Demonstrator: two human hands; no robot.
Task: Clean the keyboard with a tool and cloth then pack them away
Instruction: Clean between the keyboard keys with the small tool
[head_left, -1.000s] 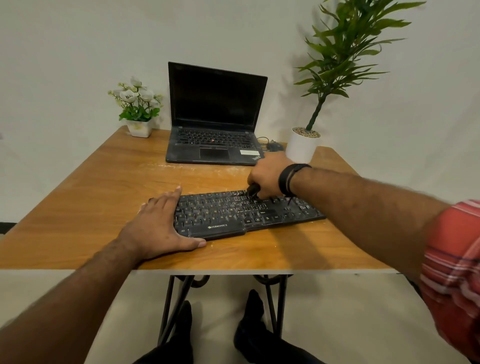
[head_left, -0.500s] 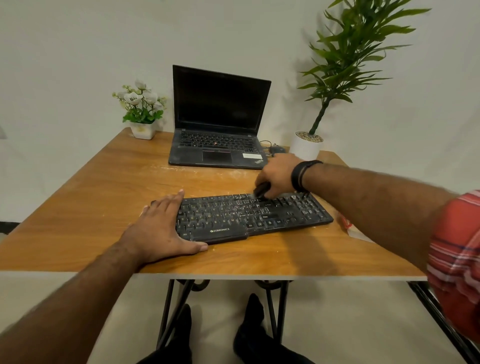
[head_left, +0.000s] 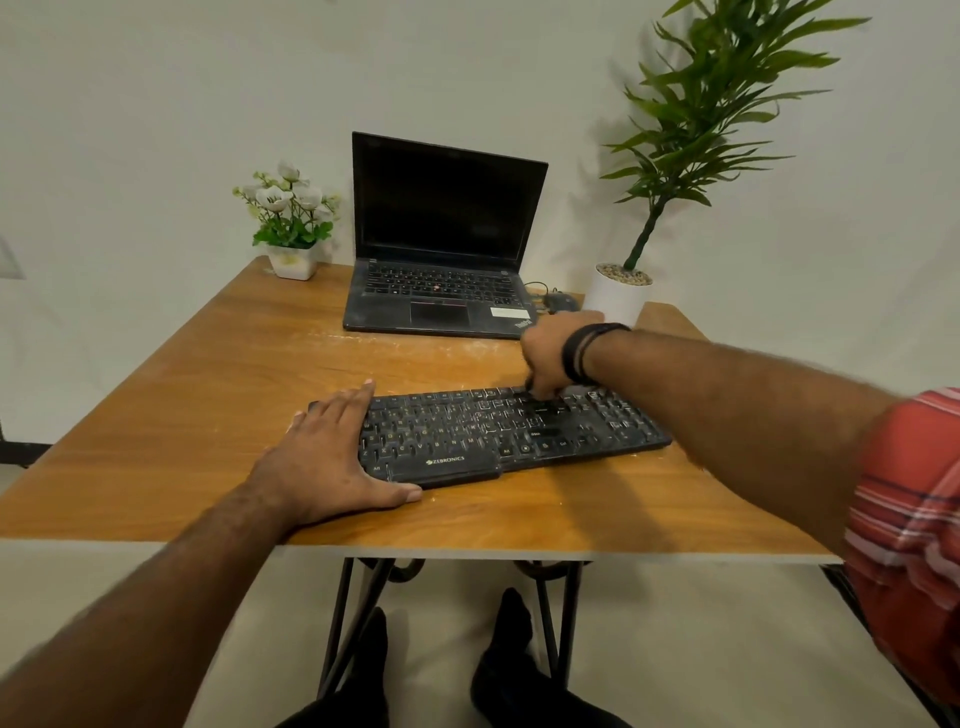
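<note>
At frame centre: keyboard (head_left: 511, 434), black, lying flat on the table (head_left: 171, 415), long side running left to right, its right end angled slightly up the frame
Left hand (head_left: 322, 462): fingers straight and spread, flat against the keyboard's left end; thumb along the near edge; gripping nothing
Right hand (head_left: 553, 356): reaching in from the right, fingers curled closed round a small dark tool (head_left: 531, 388); only the tool's tip shows, touching the keys of the upper rows, right of the middle; a black band on the wrist
Cloth: not to be seen
Above centre: laptop (head_left: 441, 249), lid open, screen dark, well behind the keyboard
Upper left: small white pot of flowers (head_left: 288, 218) beside the laptop
Upper right: tall green plant (head_left: 691, 130) in a white pot; a dark mouse (head_left: 561, 301) between pot and laptop
Bottom of frame: table legs, two dark feet; red striped sleeve (head_left: 914, 530) at the right edge
</note>
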